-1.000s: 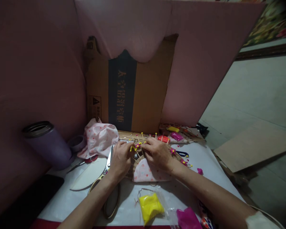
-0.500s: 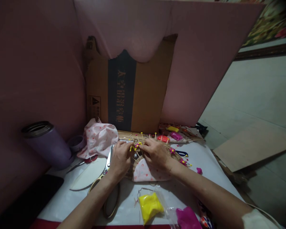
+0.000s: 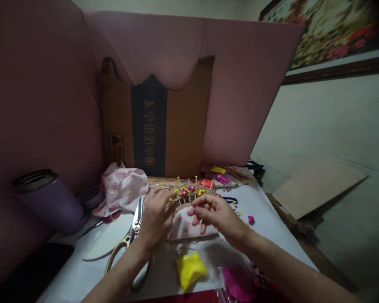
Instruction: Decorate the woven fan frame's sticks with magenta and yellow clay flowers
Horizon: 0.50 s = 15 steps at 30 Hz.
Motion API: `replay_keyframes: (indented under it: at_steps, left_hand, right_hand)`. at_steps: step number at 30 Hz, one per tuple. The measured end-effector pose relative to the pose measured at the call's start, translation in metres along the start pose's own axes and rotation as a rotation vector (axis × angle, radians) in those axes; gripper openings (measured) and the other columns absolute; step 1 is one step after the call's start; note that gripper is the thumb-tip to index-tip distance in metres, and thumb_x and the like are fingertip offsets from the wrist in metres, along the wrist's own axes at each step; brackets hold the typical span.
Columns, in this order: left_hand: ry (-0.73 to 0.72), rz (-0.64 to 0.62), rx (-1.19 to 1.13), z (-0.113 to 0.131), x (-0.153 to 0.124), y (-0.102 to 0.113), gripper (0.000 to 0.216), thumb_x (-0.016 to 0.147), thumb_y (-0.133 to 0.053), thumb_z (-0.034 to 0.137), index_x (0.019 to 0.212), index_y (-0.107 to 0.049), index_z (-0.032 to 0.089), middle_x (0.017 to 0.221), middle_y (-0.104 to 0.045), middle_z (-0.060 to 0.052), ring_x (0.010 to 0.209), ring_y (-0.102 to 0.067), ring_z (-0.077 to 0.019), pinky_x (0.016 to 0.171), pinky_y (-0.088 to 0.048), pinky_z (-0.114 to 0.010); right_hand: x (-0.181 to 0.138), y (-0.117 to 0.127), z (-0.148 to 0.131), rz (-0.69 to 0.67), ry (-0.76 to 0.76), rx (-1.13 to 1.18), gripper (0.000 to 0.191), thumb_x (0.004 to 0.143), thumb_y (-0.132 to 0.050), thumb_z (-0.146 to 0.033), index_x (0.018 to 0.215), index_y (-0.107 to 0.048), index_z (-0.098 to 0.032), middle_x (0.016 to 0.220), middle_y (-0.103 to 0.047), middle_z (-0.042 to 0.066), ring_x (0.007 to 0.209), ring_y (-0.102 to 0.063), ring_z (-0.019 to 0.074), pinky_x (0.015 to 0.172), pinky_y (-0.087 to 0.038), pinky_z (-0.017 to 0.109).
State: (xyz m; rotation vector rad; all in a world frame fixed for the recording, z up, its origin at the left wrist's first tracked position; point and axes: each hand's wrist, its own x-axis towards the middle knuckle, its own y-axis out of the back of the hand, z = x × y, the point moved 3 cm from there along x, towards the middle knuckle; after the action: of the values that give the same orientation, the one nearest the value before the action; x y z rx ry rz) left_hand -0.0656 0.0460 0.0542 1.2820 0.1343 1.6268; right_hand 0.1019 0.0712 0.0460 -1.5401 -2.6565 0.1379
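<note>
A small woven basket (image 3: 182,207) with upright sticks and pink dotted cloth (image 3: 183,225) stands on the white table cover. Yellow balls tip its sticks, and magenta-and-yellow clay flowers (image 3: 184,192) and a wavy yellow strip sit along its rim. My left hand (image 3: 158,214) is closed on the basket's left side, its fingertips partly hidden. In front of the basket's right part, my right hand (image 3: 219,214) is apart from the flowers. Its thumb and index finger are pinched together, with a tiny pink bit at the tips that I cannot make out clearly.
Large scissors (image 3: 123,244) lie left of my left arm, over a white leaf-shaped piece. A purple tumbler (image 3: 55,204) and dotted cloth (image 3: 123,183) stand farther left. Yellow clay (image 3: 191,269) and magenta clay (image 3: 238,282) in bags lie near the front edge. Cardboard (image 3: 186,134) rises behind.
My right hand has drawn back from the basket's rim toward me and to the right, uncovering the flowers there. My left hand stays at the basket's left side. The camera view has shifted.
</note>
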Motion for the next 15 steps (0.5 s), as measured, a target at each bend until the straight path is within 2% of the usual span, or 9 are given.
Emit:
replay_keyframes:
  at_steps: [3,6,9,15]
  left_hand:
    - [-0.048,-0.193,-0.246,0.032,-0.007,-0.007,0.01,0.083,-0.055,0.024,0.091,-0.06,0.023,0.084,-0.063,-0.003,0.085,-0.052,-0.0197,0.074,-0.044,-0.035]
    - [-0.116,-0.134,-0.209,0.049,-0.015,-0.013,0.004,0.082,-0.057,0.023,0.079,-0.059,0.022,0.075,-0.063,-0.001,0.078,-0.053,-0.0188,0.072,-0.041,-0.035]
    - [-0.177,-0.053,-0.078,0.053,-0.02,-0.019,0.012,0.083,-0.054,0.019,0.073,-0.059,0.019,0.07,-0.063,-0.002,0.076,-0.054,-0.0196,0.071,-0.04,-0.036]
    - [-0.284,-0.072,0.042,0.061,-0.022,-0.023,0.017,0.085,-0.048,0.016,0.074,-0.061,0.019,0.067,-0.063,-0.003,0.075,-0.055,-0.0198,0.072,-0.04,-0.037]
  right_hand:
    - [-0.014,0.001,0.008,0.056,-0.012,0.03,0.028,0.071,-0.069,-0.041,0.076,-0.056,-0.016,0.065,-0.065,0.003,0.052,-0.059,0.012,0.04,-0.043,0.02]
    - [-0.022,0.003,0.017,0.116,-0.027,0.054,0.033,0.068,-0.071,-0.045,0.069,-0.056,-0.015,0.054,-0.062,0.0,0.044,-0.054,0.0091,0.036,-0.036,0.017]
    - [-0.027,0.004,0.024,0.134,-0.045,0.139,0.034,0.066,-0.074,-0.043,0.066,-0.056,-0.014,0.053,-0.059,-0.002,0.039,-0.044,0.0041,0.037,-0.031,0.015]
    - [-0.029,0.01,0.03,0.102,-0.035,0.265,0.033,0.063,-0.077,-0.038,0.07,-0.056,-0.014,0.053,-0.055,-0.003,0.041,-0.043,0.0044,0.04,-0.031,0.016]
